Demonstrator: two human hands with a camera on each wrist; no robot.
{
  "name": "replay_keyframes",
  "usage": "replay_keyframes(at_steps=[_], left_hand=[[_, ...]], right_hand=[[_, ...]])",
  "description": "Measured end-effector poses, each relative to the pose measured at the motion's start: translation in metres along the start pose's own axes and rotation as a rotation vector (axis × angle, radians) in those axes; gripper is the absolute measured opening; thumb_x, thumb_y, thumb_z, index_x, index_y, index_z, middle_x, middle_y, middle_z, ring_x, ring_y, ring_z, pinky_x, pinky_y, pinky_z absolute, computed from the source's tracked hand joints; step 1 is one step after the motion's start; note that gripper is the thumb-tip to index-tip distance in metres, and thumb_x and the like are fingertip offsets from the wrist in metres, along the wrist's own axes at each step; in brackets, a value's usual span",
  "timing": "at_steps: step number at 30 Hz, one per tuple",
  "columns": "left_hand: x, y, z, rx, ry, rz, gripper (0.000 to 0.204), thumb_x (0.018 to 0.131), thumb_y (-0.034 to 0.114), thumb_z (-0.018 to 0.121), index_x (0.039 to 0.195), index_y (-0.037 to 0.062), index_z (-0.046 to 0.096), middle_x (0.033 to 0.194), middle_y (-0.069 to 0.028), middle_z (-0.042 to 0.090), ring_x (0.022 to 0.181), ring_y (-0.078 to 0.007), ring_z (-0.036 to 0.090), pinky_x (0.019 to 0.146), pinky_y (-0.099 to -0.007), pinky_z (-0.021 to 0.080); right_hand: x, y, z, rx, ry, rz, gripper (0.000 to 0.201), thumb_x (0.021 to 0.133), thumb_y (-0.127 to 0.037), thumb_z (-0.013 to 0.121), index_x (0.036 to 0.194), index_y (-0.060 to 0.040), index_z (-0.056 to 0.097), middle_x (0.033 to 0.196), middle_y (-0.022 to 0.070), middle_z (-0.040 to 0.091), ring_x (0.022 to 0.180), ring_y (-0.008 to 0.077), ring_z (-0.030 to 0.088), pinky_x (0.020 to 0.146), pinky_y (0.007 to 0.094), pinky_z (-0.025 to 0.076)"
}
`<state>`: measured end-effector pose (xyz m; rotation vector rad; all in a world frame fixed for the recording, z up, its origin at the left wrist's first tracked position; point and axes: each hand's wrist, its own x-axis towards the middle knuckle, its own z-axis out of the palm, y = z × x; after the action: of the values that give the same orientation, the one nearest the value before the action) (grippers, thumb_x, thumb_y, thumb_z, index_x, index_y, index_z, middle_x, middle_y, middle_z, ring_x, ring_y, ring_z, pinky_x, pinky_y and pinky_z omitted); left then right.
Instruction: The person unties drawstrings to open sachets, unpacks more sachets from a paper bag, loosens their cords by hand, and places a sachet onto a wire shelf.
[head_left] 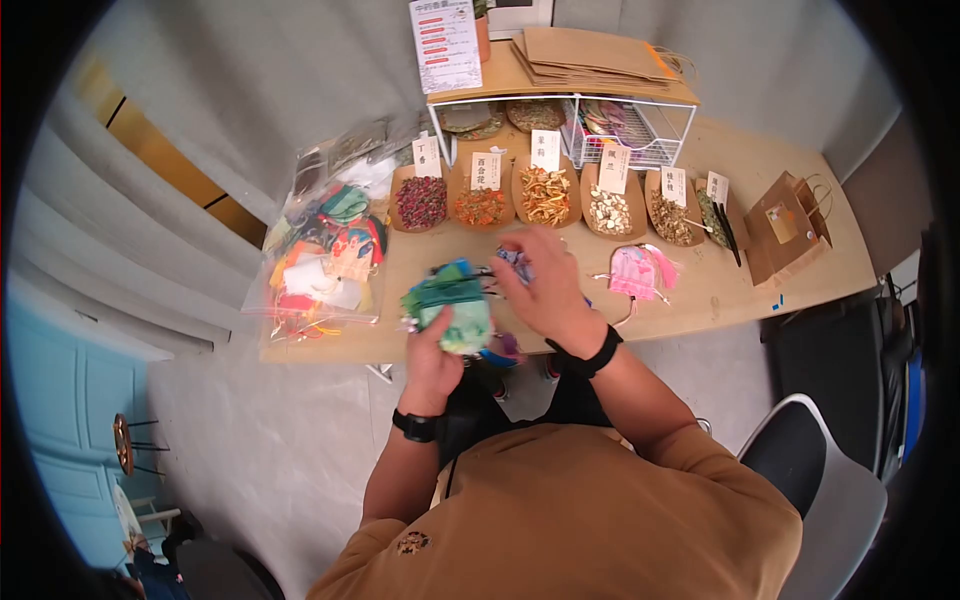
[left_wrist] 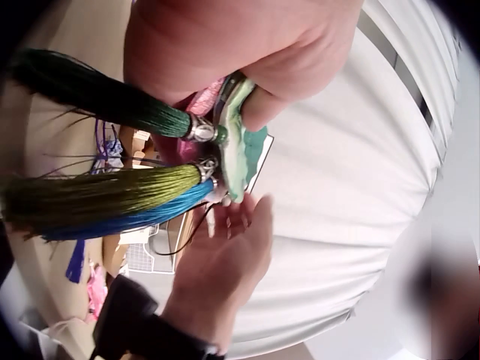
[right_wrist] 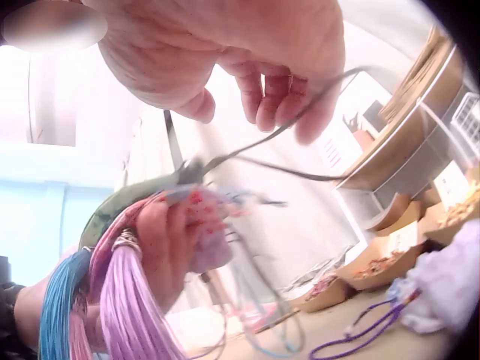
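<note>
My left hand (head_left: 432, 362) grips several drawstring pouches stacked together, a green one (head_left: 465, 325) outermost. From them hang tassels: dark green (left_wrist: 105, 94), olive (left_wrist: 112, 196) and blue on one side, and a lilac tassel (right_wrist: 139, 300) in the right wrist view. My right hand (head_left: 545, 285) is just beyond the pouches' gathered tops, its thumb apart from its loosely bent fingers. A dark cord (right_wrist: 289, 124) rises from the stack and passes by those fingertips. A pale lavender pouch with a purple cord (right_wrist: 360, 322) lies on the table near the right hand.
A pink pouch (head_left: 635, 272) lies to the right. Behind stand several labelled trays of dried flowers and herbs (head_left: 545, 195), below a wooden shelf (head_left: 480, 93). A clear bag of colourful pouches (head_left: 325, 255) is at left, a brown paper bag (head_left: 785, 235) at right.
</note>
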<state>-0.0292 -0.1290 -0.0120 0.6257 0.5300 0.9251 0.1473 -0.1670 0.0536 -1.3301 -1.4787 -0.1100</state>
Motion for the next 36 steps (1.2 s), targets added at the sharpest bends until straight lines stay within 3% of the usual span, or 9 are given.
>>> replay_keyframes(at_steps=[4,6,9,16,19,22,24,27,36], left_hand=[[-0.001,0.022,-0.028,-0.350,-0.207,-0.094,0.036,0.094,0.025,0.053,0.122,0.0032,0.050,0.106,-0.0124,0.062,0.089,-0.0282,0.063,0.076,-0.0377,0.052],[-0.001,0.027,-0.024,-0.287,-0.037,0.035,0.041,0.095,0.032,0.048,0.123,0.0016,0.049,0.108,-0.0132,0.062,0.089,-0.0281,0.062,0.076,-0.0379,0.051],[-0.004,0.030,-0.006,-0.271,0.091,0.056,0.043,0.096,0.032,0.048,0.124,0.0004,0.048,0.109,-0.0131,0.061,0.092,-0.0274,0.060,0.077,-0.0377,0.050],[-0.008,0.029,0.001,-0.212,0.037,0.064,0.043,0.096,0.031,0.047,0.124,-0.0009,0.048,0.110,-0.0126,0.060,0.093,-0.0263,0.060,0.076,-0.0369,0.049],[-0.009,0.029,-0.003,-0.166,0.025,0.083,0.043,0.095,0.030,0.048,0.125,-0.0013,0.047,0.111,-0.0131,0.060,0.092,-0.0263,0.060,0.076,-0.0368,0.049],[-0.009,0.029,-0.009,-0.158,0.062,0.063,0.043,0.095,0.030,0.048,0.125,-0.0020,0.047,0.112,-0.0137,0.060,0.091,-0.0264,0.061,0.076,-0.0364,0.049],[-0.008,0.030,-0.013,-0.128,-0.049,0.074,0.041,0.095,0.027,0.048,0.124,-0.0016,0.047,0.111,-0.0138,0.060,0.094,-0.0271,0.061,0.077,-0.0374,0.050],[-0.005,0.028,-0.011,-0.136,0.039,0.105,0.037,0.095,0.021,0.050,0.124,-0.0007,0.047,0.109,-0.0139,0.061,0.096,-0.0281,0.062,0.077,-0.0384,0.052],[0.001,0.021,-0.008,-0.013,0.056,0.111,0.036,0.093,0.016,0.051,0.124,-0.0015,0.048,0.112,-0.0151,0.061,0.097,-0.0288,0.062,0.077,-0.0385,0.052]], right_hand=[[-0.020,0.046,-0.031,-0.138,0.006,0.221,0.028,0.078,-0.018,0.069,0.094,0.0019,0.058,0.086,0.0171,0.061,0.090,0.0368,0.058,0.072,0.0458,0.047],[-0.026,0.057,-0.042,-0.336,-0.177,0.459,0.036,0.074,-0.023,0.073,0.095,0.0021,0.059,0.088,0.0193,0.063,0.089,0.0375,0.060,0.074,0.0441,0.049],[-0.035,0.070,-0.039,-0.548,-0.397,0.517,0.048,0.068,-0.028,0.077,0.097,0.0049,0.059,0.087,0.0218,0.065,0.082,0.0376,0.064,0.071,0.0425,0.051],[-0.041,0.079,-0.031,-0.506,-0.564,0.648,0.035,0.069,-0.028,0.076,0.085,0.0006,0.064,0.084,0.0233,0.066,0.087,0.0372,0.064,0.075,0.0439,0.052],[-0.045,0.086,-0.030,-0.389,-0.446,0.569,0.025,0.071,-0.023,0.074,0.075,-0.0001,0.063,0.076,0.0220,0.064,0.077,0.0366,0.064,0.069,0.0418,0.051],[-0.045,0.089,-0.032,-0.103,-0.297,0.528,0.018,0.080,-0.015,0.068,0.077,0.0002,0.060,0.069,0.0118,0.062,0.063,0.0235,0.061,0.059,0.0321,0.047],[-0.048,0.094,-0.029,0.505,-0.098,0.687,0.013,0.087,-0.010,0.062,0.080,-0.0014,0.056,0.067,-0.0006,0.056,0.059,0.0074,0.051,0.054,0.0228,0.040],[-0.042,0.088,-0.040,0.740,-0.005,0.816,0.008,0.091,-0.008,0.058,0.085,-0.0029,0.056,0.071,-0.0060,0.052,0.064,0.0007,0.047,0.054,0.0186,0.037],[-0.010,0.068,-0.064,1.137,0.054,0.833,0.009,0.092,-0.004,0.056,0.100,0.0000,0.056,0.089,0.0068,0.065,0.078,0.0102,0.064,0.070,0.0257,0.054]])
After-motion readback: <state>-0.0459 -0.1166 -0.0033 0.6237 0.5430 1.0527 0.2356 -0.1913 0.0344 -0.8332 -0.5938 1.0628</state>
